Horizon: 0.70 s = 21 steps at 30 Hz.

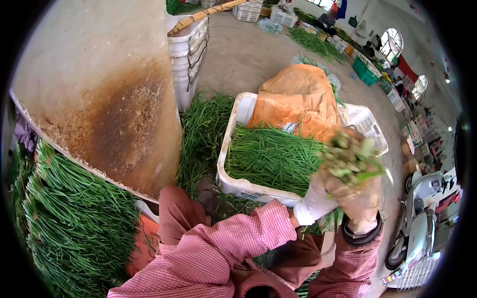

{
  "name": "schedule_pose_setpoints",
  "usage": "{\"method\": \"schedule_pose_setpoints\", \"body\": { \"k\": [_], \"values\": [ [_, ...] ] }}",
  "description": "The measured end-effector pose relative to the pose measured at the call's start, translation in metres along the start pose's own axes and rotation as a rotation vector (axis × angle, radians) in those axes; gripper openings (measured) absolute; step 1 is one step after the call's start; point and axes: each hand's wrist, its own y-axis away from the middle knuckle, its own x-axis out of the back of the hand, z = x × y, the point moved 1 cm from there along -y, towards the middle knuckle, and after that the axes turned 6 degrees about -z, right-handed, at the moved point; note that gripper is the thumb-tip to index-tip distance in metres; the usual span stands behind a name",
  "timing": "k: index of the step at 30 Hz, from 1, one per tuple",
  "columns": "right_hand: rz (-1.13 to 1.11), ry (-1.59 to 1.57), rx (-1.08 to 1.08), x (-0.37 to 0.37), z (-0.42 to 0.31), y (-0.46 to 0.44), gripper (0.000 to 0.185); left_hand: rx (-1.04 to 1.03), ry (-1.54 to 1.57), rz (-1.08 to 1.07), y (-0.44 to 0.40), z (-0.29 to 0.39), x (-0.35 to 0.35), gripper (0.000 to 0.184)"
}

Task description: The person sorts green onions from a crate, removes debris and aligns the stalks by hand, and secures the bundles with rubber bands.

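Observation:
My right hand (357, 196), in a tan-looking glove, is closed around a bunch of green stalks (350, 156). The bunch points its pale, cut-looking ends up and away from me and is blurred by motion. Against the same bunch, from the left, presses my left hand (315, 198) in a white glove; its fingers are partly hidden behind the right hand. Just beyond both hands, a white plastic crate (223, 166) holds loose long green stalks (273, 156). An orange-brown cloth (303, 99) covers the crate's far end.
Tied green bunches (79, 223) are piled at the left, below a large rust-stained board (114, 99). Stacked white crates (186, 59) stand behind it. Loose stalks (203, 129) lie on the floor. A scooter (422, 218) is parked at right. Other people sit far back.

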Motion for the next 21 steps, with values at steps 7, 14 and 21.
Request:
{"method": "schedule_pose_setpoints", "body": {
  "k": [7,14,21],
  "values": [
    [-0.367,1.841,-0.078,-0.053,0.05,-0.05,0.108,-0.338,0.394,0.054,0.073,0.122,0.034,0.055],
    [-0.6,1.248,-0.252,-0.05,0.161,-0.098,0.109,-0.686,0.228,0.267,0.116,0.207,0.092,0.044],
    [0.252,0.192,-0.106,-0.022,0.16,-0.021,0.046,-0.176,-0.599,-0.104,0.131,0.126,0.099,0.059]
  ]
}}
